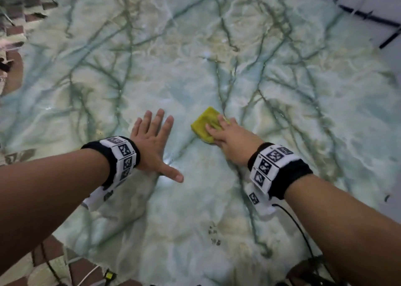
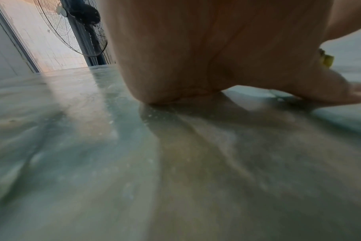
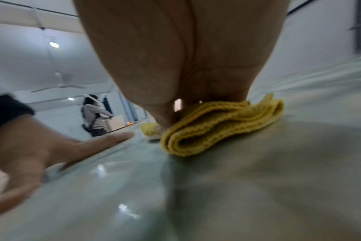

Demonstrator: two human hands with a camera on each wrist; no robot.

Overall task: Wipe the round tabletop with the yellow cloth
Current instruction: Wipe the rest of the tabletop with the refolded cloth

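Observation:
The round tabletop (image 1: 195, 47) is pale green marble with dark veins and fills most of the head view. A folded yellow cloth (image 1: 205, 123) lies on it just right of centre. My right hand (image 1: 230, 138) lies flat on the cloth with straight fingers and presses it onto the marble. In the right wrist view the palm (image 3: 175, 57) bears down on the cloth (image 3: 216, 130), whose folded edge faces the camera. My left hand (image 1: 152, 142) rests flat on the bare marble to the left of the cloth, fingers spread and holding nothing. It also shows in the left wrist view (image 2: 206, 57).
A black cable (image 1: 303, 231) runs from my right wristband off the near table edge. Patterned floor (image 1: 13, 14) shows past the left rim. A standing fan (image 2: 76, 27) is beyond the far edge, and a person (image 3: 95, 117) stands far off in the room.

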